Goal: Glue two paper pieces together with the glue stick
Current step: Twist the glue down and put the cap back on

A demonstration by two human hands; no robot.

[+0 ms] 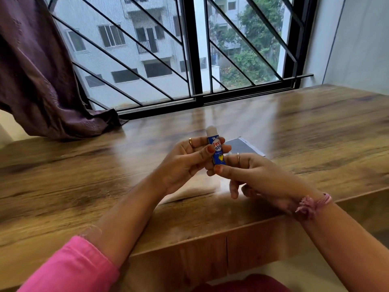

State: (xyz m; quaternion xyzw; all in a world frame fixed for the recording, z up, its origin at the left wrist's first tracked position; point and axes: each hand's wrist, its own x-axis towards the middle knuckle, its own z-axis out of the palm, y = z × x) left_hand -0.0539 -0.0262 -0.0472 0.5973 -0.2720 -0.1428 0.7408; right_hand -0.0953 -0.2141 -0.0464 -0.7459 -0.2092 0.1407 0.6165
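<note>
A blue glue stick [216, 149] stands upright above the table, its white glue tip bare at the top. My left hand [187, 161] grips its upper body between thumb and fingers. My right hand [248, 173] pinches its bottom end with thumb and forefinger. A dark grey paper piece [244, 146] lies flat on the wooden table [84, 169] just behind my hands, partly hidden by them. A pale sheet [189, 194] seems to lie under my left wrist; glare blurs it.
A purple curtain [42, 81] drapes onto the table's far left corner. The barred window [189, 49] runs along the table's far edge. A white wall [357, 39] stands at the right. The table's front edge [210, 237] runs beneath my forearms.
</note>
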